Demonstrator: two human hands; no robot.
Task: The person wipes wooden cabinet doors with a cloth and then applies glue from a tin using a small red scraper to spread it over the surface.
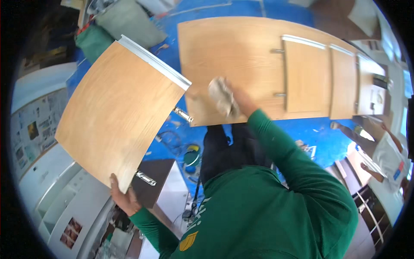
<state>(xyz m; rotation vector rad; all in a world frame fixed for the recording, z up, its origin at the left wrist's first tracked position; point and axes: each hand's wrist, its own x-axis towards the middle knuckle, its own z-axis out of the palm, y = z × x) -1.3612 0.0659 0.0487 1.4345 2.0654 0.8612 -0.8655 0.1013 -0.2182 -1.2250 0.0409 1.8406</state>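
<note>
My left hand [122,197] grips the lower corner of an open wooden cabinet door [116,108] with a metal strip along its far edge and hinges on its inner side. My right hand [239,100] presses a crumpled pale cloth [222,95] against the wooden front of the cabinet [233,56], near its lower left corner. Both arms wear green sleeves.
More wooden cabinet doors with metal bar handles [284,73] run to the right. Below lies a blue floor covering [315,134] with cables and a small tin [192,157]. A white appliance [56,190] stands at lower left. Another person [384,155] is at the right.
</note>
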